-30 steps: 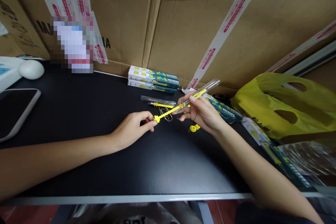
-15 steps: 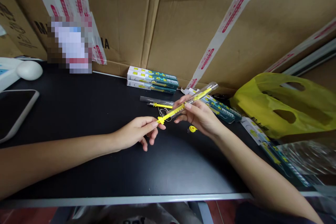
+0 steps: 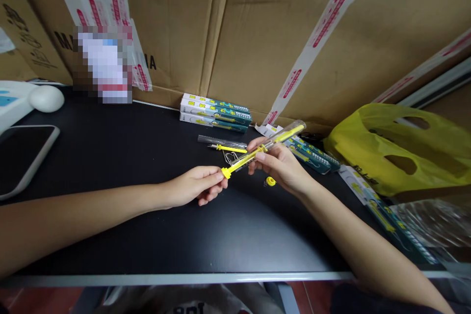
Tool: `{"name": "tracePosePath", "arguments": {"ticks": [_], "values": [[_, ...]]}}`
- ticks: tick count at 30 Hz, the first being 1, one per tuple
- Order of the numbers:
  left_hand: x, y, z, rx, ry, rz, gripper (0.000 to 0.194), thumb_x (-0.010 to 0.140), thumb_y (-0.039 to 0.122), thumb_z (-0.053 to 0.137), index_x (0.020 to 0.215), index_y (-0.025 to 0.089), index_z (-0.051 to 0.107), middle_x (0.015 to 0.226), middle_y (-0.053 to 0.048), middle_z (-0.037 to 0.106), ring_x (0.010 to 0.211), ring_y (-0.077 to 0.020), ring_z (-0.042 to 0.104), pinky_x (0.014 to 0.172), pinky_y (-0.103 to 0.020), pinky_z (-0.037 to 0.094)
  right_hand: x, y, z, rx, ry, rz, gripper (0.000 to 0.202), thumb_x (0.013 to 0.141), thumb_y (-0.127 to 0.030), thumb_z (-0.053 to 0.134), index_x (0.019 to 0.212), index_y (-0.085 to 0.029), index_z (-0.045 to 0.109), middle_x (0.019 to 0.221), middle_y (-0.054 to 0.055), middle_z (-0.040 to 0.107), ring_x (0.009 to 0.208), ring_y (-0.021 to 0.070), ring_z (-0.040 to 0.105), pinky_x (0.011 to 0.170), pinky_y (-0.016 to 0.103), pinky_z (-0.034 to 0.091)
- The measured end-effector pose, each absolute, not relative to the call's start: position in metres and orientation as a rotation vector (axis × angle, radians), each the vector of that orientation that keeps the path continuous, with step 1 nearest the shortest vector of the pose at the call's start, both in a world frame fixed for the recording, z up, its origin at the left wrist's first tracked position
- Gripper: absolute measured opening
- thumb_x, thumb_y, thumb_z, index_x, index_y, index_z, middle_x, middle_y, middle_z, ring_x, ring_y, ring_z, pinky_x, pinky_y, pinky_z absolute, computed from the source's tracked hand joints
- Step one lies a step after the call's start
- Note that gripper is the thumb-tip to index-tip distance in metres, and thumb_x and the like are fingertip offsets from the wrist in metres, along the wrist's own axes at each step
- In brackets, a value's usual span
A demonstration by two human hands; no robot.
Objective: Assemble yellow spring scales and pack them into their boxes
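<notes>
A tubular spring scale [image 3: 245, 158], a clear tube with yellow parts inside, is held slanting above the table between both hands. My left hand [image 3: 196, 185] pinches the yellow cap [image 3: 225, 173] at its lower left end, fingers curled under. Around the middle of the clear tube closes my right hand [image 3: 277, 163], thumb on top. Behind the hands a second clear tube [image 3: 217, 140] lies on the table, beside a yellow rod with a dark tip [image 3: 228, 148] and bent metal hooks [image 3: 231, 158]. Below my right hand sits a yellow ring-shaped cap [image 3: 271, 181] with a small spring [image 3: 265, 184].
Stacked spring scale boxes [image 3: 215, 114] stand at the back. More boxes [image 3: 312, 153] lie to the right, near a yellow plastic bag [image 3: 368, 157]. A phone [image 3: 25, 159] and a white rounded object [image 3: 46, 98] are at left. Large cardboard [image 3: 172, 24] rises behind the black table [image 3: 165, 240].
My left fingers have curled in closer under the yellow cap. My right fingers have drawn in around the tube. The view has shifted slightly.
</notes>
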State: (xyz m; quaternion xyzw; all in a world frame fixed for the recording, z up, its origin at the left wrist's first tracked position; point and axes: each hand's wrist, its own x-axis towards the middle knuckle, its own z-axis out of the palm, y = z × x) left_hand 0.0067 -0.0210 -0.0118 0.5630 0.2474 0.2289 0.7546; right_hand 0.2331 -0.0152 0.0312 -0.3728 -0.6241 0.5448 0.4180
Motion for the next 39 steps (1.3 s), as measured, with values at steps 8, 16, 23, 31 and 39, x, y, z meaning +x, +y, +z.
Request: {"name": "tracePosePath", "arguments": {"ticks": [8, 16, 23, 31, 39], "values": [[0.006, -0.019, -0.013, 1.220, 0.523, 0.471, 0.033, 0.090, 0.047, 0.049, 0.079, 0.016, 0.048, 0.061, 0.007, 0.036, 0.049, -0.0054, 0.035, 0.042, -0.017, 0.031, 0.229, -0.018, 0.029, -0.892, -1.641, 1.338, 0.020, 0.082, -0.032, 0.067, 0.096, -0.020, 0.061, 0.078, -0.002, 0.058, 0.062, 0.0095, 0.056, 0.062, 0.026, 0.052], [0.006, -0.020, -0.010, 1.242, 0.552, 0.461, 0.038, 0.085, 0.053, 0.054, 0.074, 0.016, 0.049, 0.056, 0.007, 0.037, 0.048, -0.0064, 0.036, 0.042, -0.018, 0.030, 0.228, -0.020, 0.028, -0.923, -1.657, 1.340, 0.023, 0.081, -0.035, 0.067, 0.097, -0.020, 0.059, 0.074, -0.001, 0.058, 0.060, 0.0107, 0.056, 0.061, 0.027, 0.052], [0.003, -0.019, -0.006, 1.215, 0.483, 0.410, 0.034, 0.088, 0.048, 0.052, 0.077, 0.016, 0.050, 0.058, 0.007, 0.035, 0.050, -0.0069, 0.033, 0.045, -0.019, 0.029, 0.227, -0.021, 0.027, -0.900, -1.657, 1.354, 0.021, 0.082, -0.033, 0.067, 0.097, -0.020, 0.059, 0.073, -0.002, 0.058, 0.061, 0.0111, 0.057, 0.061, 0.027, 0.052], [0.003, -0.019, -0.006, 1.177, 0.465, 0.395, 0.032, 0.088, 0.047, 0.053, 0.079, 0.016, 0.050, 0.058, 0.007, 0.035, 0.050, -0.0068, 0.033, 0.045, -0.018, 0.029, 0.224, -0.022, 0.029, -0.888, -1.627, 1.401, 0.023, 0.080, -0.034, 0.069, 0.094, -0.020, 0.058, 0.069, -0.003, 0.056, 0.058, 0.0105, 0.055, 0.058, 0.025, 0.051], [0.003, -0.018, -0.010, 1.174, 0.456, 0.402, 0.032, 0.088, 0.046, 0.053, 0.079, 0.016, 0.049, 0.057, 0.007, 0.036, 0.049, -0.0061, 0.033, 0.044, -0.018, 0.029, 0.222, -0.023, 0.025, -0.833, -1.664, 1.371, 0.020, 0.081, -0.031, 0.069, 0.093, -0.019, 0.058, 0.073, -0.003, 0.058, 0.057, 0.0092, 0.057, 0.058, 0.024, 0.050]]}}
